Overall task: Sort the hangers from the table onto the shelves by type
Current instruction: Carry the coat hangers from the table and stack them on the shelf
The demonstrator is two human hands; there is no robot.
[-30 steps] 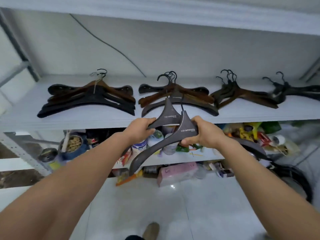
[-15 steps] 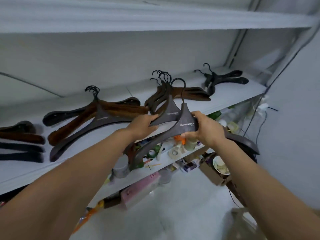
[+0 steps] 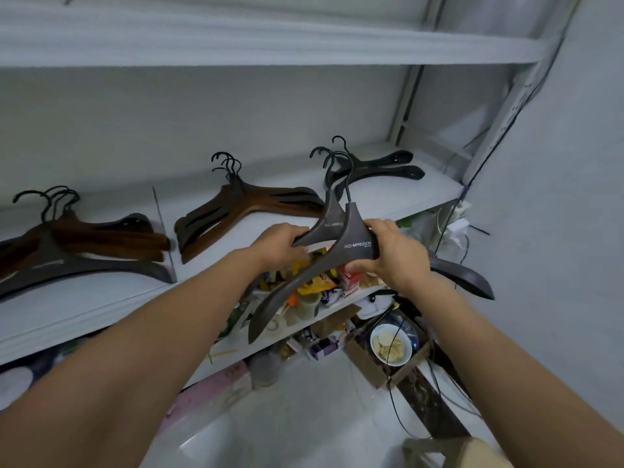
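A white shelf (image 3: 388,201) runs along a pale wall beneath a second white shelf board (image 3: 270,45). The view has swung right since a second ago, so the rack's perforated corner upright (image 3: 506,109) and the side wall now fill the frame's edge, and the far-left pile has dropped out of sight.

The grip is unchanged. In front of the shelf's edge, the person holds up two grey hangers, one overlapping the other. The left hand (image 3: 282,246) is curled round the left shoulder of the rear hanger (image 3: 329,221). The right hand (image 3: 395,255) has its fingers over and thumb under the front hanger (image 3: 304,282), just beside its white "XIZI·IMPRESSION" lettering. Both hangers are matte, broad-shouldered and sweep down to rounded tips, with thin black wire hooks. The front hanger's right arm juts out behind the right wrist.

Three sorted piles lie flat on the shelf:
- The black glossy hangers (image 3: 381,167) are at the right end.
- The brown wooden hangers (image 3: 236,214) are in the middle.
- A mixed heap of fuzzy rust-brown and grey hangers (image 3: 101,238) is at the left.

The lower shelf (image 3: 256,342) holds packets and jars. A cardboard box (image 3: 371,366) on the floor holds a bowl (image 3: 391,344).
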